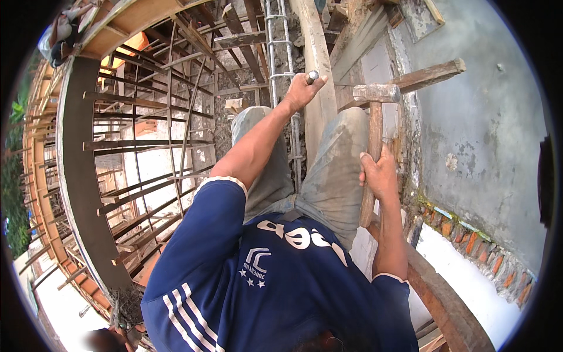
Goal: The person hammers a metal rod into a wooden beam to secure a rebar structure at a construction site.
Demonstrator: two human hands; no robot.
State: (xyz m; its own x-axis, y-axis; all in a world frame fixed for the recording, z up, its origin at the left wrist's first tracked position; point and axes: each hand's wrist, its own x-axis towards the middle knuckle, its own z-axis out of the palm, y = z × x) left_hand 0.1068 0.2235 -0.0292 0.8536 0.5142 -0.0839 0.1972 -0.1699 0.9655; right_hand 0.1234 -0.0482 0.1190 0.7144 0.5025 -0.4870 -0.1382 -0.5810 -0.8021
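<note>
My left hand (299, 92) is closed around a metal chisel (312, 75), its round end pointing up at me; the rest of it is hidden by the fist. Beneath it runs a long wooden beam (316, 50), between my knees. In my right hand (381, 174) is a hammer (377, 94), gripped partway down its wooden handle. The worn metal head stands up and to the right of the chisel, apart from it. Beside the beam on the left lies a rebar cage (280, 44).
A rough timber (428, 76) juts out behind the hammer head. To the right is a grey plastered wall (481, 129) with exposed brick at its lower edge. Wooden scaffold bars (146, 144) and a grey concrete beam (88, 170) fill the left. Another person (58, 38) is at the far upper left.
</note>
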